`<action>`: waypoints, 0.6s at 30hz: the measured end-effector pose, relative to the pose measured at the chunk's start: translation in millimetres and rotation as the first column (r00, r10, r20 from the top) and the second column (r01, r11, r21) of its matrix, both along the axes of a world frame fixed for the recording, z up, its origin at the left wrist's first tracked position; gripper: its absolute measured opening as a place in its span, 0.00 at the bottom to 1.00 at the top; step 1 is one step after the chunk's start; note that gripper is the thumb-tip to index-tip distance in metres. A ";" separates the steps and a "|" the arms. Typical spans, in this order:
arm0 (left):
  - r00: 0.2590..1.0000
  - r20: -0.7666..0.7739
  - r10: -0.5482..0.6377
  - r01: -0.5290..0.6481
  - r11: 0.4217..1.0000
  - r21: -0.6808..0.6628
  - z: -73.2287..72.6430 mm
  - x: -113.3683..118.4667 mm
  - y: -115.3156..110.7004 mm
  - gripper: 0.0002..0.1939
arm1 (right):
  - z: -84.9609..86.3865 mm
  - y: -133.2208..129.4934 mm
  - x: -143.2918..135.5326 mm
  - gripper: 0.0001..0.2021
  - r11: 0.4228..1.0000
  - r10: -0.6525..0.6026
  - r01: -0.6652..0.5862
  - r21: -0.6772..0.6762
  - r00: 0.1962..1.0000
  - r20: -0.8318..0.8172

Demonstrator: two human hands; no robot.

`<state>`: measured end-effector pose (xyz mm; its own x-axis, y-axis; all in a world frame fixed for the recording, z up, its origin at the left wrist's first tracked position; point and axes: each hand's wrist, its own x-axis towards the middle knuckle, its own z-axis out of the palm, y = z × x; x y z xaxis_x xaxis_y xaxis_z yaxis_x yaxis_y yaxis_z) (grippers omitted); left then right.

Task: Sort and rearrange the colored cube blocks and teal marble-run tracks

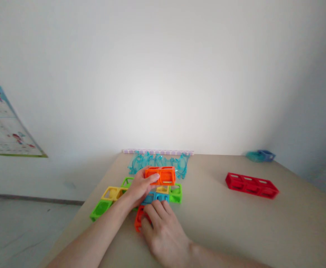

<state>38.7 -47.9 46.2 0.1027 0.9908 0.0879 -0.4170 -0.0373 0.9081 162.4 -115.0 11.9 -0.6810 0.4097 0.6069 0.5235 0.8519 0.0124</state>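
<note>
My left hand (140, 187) is closed around an orange open-frame building block (163, 176), its thumb pressed on the near side. The block is held a little above a cluster of coloured frame blocks on the table. My right hand (164, 229) curls its fingers over a red-orange block (138, 220) at the near side of that cluster, against a blue block (163, 197). A green block (175, 193) sits to the right of the blue one. Left of my hands lie a yellow block (112, 193) and another green block (101, 209). My left forearm hides part of the cluster.
Behind the hands are clear turquoise pieces (160, 162), with a patterned strip (159, 152) along the wall. A long red frame block (251, 185) lies on the table (221, 230) to the right. Small blue pieces (266, 155) stand in the far right corner.
</note>
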 end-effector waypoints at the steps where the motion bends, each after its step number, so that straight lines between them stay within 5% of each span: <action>1: 1.000 0.003 0.003 -0.003 1.000 0.000 0.3 0.1 0.3 0.15 | -4.6 1.1 -3.9 0.05 1.000 0.001 -0.001 0.017 1.000 0.004; 9: 0.999 0.033 0.021 -0.021 1.000 -0.006 -0.6 1.7 2.3 0.16 | -10.0 4.4 -6.0 0.10 0.996 0.062 -0.064 0.064 0.997 0.036; 18: 0.999 0.048 0.000 0.000 1.000 0.002 -7.2 -1.2 6.1 0.13 | -7.4 3.7 1.5 0.07 0.976 0.092 -0.122 -0.179 0.982 -0.165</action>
